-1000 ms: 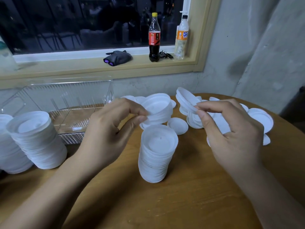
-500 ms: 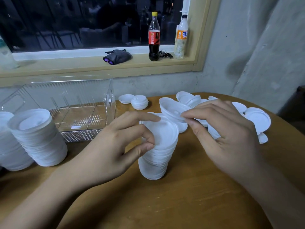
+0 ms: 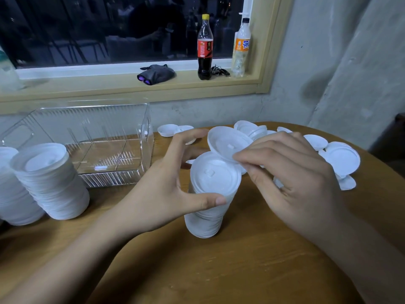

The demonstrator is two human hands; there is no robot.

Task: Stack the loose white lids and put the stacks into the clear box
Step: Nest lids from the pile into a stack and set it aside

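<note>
Plastic, white, thin: judged light, flexible, slippery once nested; best taken by the rim. Right of the clear box (image 3: 92,132), the left hand (image 3: 166,183), fingers spread, brackets the centre stack (image 3: 206,216), thumb touching its side. Just above it the right hand (image 3: 295,172) pinches a tilted lid (image 3: 228,141) by its rim. Half a second ago the left fingers curled at the stack's top.

Three stacks of white lids stood on the surface (image 3: 241,260): an edge stack (image 3: 8,194), a second stack (image 3: 54,189) and a middle stack (image 3: 203,218). There was one clear box (image 3: 87,121) and one held lid (image 3: 228,142); the loose lids (image 3: 341,156) overlapped too much to count. Two bottles stood behind, a cola bottle (image 3: 205,47) and an orange-labelled bottle (image 3: 241,44), plus one dark bundle (image 3: 156,73).
</note>
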